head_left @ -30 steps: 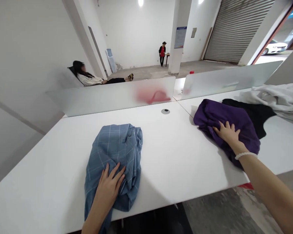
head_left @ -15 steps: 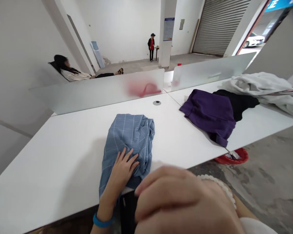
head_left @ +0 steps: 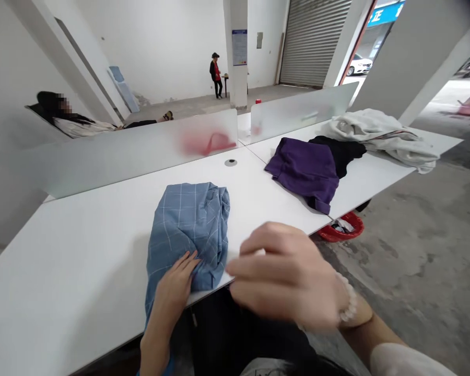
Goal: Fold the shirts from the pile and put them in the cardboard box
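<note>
A folded blue garment with a thin white check (head_left: 188, 219) lies near the front edge of the white table (head_left: 97, 250). My left hand (head_left: 176, 284) rests on its lower part, fingers stretched out over the fabric near a crease. To the right, above the table edge and apart from the garment, my right hand (head_left: 282, 274) is raised and blurred by motion. Its fingers are loosely bent with a gap between them, and no object shows in it. A pale bead bracelet (head_left: 348, 297) circles that wrist.
A purple garment (head_left: 307, 169), a black one (head_left: 340, 151) and a white one (head_left: 379, 136) lie to the right. Frosted dividers (head_left: 149, 151) line the back. A red basket (head_left: 348, 232) stands below the edge. One person (head_left: 82, 125) reclines; another (head_left: 215, 75) stands far off.
My right hand has moved away from the camera and over the table's front edge. My left hand has slid slightly toward me on the blue garment. The view has turned right.
</note>
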`<state>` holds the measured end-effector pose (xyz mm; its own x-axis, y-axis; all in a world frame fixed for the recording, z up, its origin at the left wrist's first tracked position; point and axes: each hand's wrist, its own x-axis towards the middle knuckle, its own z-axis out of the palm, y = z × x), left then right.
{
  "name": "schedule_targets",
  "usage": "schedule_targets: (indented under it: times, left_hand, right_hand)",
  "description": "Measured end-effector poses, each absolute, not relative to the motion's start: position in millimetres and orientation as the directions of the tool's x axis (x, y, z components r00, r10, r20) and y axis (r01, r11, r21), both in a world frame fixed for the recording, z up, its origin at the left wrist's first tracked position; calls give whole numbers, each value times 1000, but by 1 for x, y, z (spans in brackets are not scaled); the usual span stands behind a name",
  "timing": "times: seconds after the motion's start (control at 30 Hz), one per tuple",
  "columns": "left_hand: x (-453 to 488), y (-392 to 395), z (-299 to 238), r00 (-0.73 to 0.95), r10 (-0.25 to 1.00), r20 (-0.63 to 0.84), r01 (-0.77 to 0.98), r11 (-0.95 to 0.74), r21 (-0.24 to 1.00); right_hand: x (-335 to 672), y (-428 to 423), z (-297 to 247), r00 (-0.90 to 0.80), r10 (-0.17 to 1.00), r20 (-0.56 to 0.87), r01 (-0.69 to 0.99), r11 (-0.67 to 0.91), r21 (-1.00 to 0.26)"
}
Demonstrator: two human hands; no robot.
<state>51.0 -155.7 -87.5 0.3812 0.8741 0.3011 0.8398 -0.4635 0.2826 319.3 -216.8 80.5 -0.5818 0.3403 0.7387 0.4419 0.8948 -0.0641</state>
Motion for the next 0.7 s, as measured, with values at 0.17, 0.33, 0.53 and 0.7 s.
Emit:
schedule_targets:
  times: [0.17, 0.33, 0.53, 0.7]
  left_hand:
    - [85, -142, -51, 262, 873, 411, 686, -468, 557]
    - [100, -151, -51, -316, 879, 358, 280, -275, 920]
    - [26, -183, -92, -828, 561, 12, -80, -138, 987]
    - [4, -225, -73, -761, 484, 432, 474, -40, 880]
  right_hand:
    - [303, -182, 52, -443, 339, 830, 374, 911, -173]
    - [306, -175, 27, -473, 448, 759, 386, 879, -279]
    - [306, -154, -10, -507, 532, 679, 418, 840, -346]
    - [304, -140, -47, -555, 658, 509, 539, 750, -382]
